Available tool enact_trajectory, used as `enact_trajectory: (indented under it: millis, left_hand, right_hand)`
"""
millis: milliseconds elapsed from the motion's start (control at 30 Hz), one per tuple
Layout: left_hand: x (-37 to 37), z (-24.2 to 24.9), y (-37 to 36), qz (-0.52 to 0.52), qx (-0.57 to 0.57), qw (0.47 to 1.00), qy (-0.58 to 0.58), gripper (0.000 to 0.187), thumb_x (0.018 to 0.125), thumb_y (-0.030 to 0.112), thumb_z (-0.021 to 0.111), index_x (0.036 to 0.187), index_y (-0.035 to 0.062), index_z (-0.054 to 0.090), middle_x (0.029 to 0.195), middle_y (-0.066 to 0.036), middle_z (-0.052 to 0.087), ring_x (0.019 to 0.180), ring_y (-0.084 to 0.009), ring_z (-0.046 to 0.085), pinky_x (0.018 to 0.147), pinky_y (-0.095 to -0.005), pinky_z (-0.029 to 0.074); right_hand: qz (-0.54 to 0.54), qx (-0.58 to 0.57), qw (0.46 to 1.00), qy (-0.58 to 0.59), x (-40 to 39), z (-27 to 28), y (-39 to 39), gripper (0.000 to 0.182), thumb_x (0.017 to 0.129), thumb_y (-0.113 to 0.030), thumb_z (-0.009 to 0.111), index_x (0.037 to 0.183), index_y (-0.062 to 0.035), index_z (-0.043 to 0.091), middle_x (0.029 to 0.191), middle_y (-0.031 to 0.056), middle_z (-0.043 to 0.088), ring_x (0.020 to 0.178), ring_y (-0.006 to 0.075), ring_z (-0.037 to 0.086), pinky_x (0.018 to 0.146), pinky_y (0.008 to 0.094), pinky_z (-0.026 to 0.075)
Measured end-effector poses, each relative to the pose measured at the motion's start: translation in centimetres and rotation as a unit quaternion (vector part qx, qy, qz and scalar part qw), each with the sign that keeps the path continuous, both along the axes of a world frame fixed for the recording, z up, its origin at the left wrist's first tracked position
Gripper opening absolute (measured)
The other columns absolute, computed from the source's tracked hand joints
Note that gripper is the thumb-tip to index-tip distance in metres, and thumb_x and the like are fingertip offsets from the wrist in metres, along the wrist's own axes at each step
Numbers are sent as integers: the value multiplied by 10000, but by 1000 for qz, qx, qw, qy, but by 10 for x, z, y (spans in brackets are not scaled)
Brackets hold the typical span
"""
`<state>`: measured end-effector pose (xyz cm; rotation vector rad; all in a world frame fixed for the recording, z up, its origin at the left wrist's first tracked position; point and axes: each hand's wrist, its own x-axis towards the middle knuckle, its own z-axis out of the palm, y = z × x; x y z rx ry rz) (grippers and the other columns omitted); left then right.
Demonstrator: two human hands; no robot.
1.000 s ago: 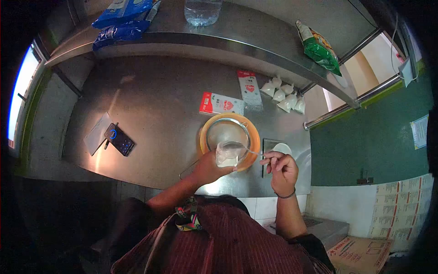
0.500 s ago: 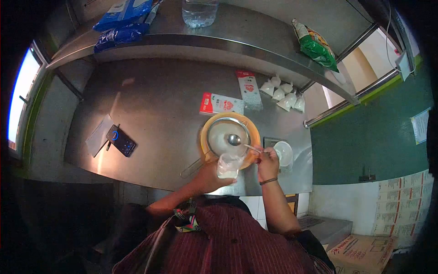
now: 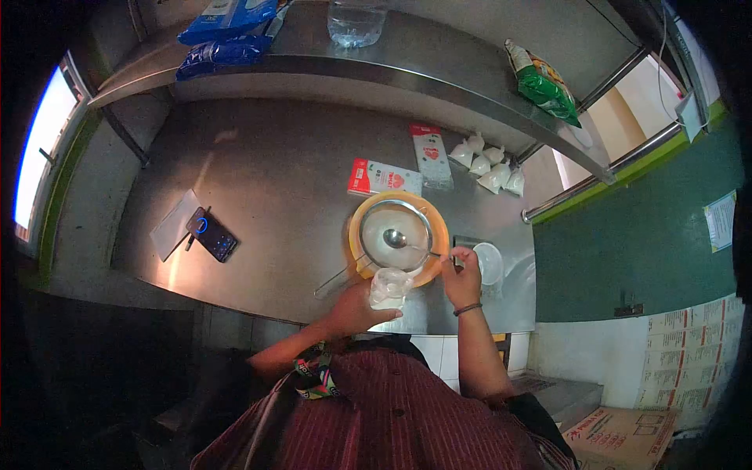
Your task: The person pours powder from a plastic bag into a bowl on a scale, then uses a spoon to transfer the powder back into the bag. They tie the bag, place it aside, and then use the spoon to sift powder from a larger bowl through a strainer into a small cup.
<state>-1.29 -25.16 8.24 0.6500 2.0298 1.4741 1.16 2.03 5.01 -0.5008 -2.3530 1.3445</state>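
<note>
Left hand clasps bag near front edge of bench, seemingly freeing right hand to pinch spoon over sieve.

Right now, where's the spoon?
The spoon is just right of the head view's centre, its round end over the strainer, its handle toward the right hand.

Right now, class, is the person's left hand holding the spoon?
No, the left hand holds a plastic bag, while the spoon handle reaches toward the right hand.
</note>
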Motion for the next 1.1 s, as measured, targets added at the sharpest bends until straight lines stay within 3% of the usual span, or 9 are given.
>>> enact_trajectory:
  millis: [167, 233, 333, 533, 767, 900, 1000, 1067, 1100]
  left_hand:
    - [3, 4, 5, 5, 15, 1000, 16, 649, 749, 303, 839, 1277, 40, 568, 1164, -149, 671, 1074, -286, 651, 965, -410, 486]
    - [3, 15, 6, -6, -3, 1000, -10, 638, 751, 288, 838, 1273, 38, 570, 1166, -142, 669, 1078, -276, 647, 970, -407, 484]
    - [2, 28, 9, -10, 35, 999, 4, 606, 761, 279, 830, 1254, 30, 582, 1176, -142, 666, 1078, -270, 647, 961, -401, 489]
    - [-6, 20, 19, 8, 53, 994, 97, 535, 774, 299, 821, 1194, 32, 624, 1089, -153, 701, 1030, -286, 683, 904, -404, 515]
    - [-31, 31, 21, 19, 37, 991, 128, 491, 786, 293, 815, 1183, 60, 645, 1050, -131, 719, 981, -251, 701, 869, -385, 530]
    - [-46, 39, 24, 27, 116, 992, 43, 469, 792, 240, 823, 1183, 46, 650, 1078, -103, 720, 993, -201, 683, 903, -346, 517]
    - [-50, 42, 30, 61, 47, 996, 51, 478, 782, 228, 830, 1185, 40, 651, 1092, -107, 715, 994, -194, 680, 911, -346, 515]
    - [-49, 43, 36, 94, 80, 990, 64, 482, 777, 223, 834, 1180, 30, 651, 1092, -115, 712, 993, -202, 679, 909, -345, 514]
    - [-47, 48, 39, 98, 78, 990, 69, 482, 777, 223, 834, 1180, 30, 651, 1092, -115, 712, 993, -202, 679, 909, -345, 514]
  right_hand:
    - [-40, 93, 994, -39, 18, 55, -19, 411, 855, -209, 763, 1155, -25, 552, 953, 61, 638, 767, 107, 574, 639, 269, 478]
    - [89, -2, 994, -62, 24, 73, -30, 493, 833, -234, 788, 1197, -21, 532, 1028, 72, 630, 815, 127, 595, 682, 294, 493]
    - [265, 62, 961, -41, 27, 99, -42, 641, 803, -232, 817, 1308, -24, 481, 1078, 83, 633, 902, 172, 620, 768, 346, 511]
    - [365, 68, 926, -61, 22, 135, -63, 854, 747, -188, 850, 1456, -91, 383, 1047, 101, 662, 957, 223, 643, 846, 380, 521]
    - [348, 94, 922, -143, -14, 143, -43, 656, 751, -94, 762, 1350, -76, 493, 938, 89, 648, 795, 205, 652, 742, 332, 539]
    - [357, 116, 924, -76, -34, 164, -31, 520, 792, 13, 687, 1285, -33, 527, 880, 8, 623, 758, 79, 599, 699, 253, 521]
    - [344, 75, 932, -92, -45, 177, -24, 501, 785, -33, 706, 1261, -34, 548, 963, 56, 646, 855, 136, 641, 779, 301, 535]
    - [372, 288, 879, 73, -51, 184, -27, 530, 737, -99, 746, 1234, -44, 570, 1066, 123, 642, 995, 252, 651, 877, 383, 523]
    - [374, 288, 878, 79, -57, 187, -29, 530, 737, -99, 746, 1234, -44, 570, 1066, 123, 642, 995, 252, 651, 877, 383, 523]
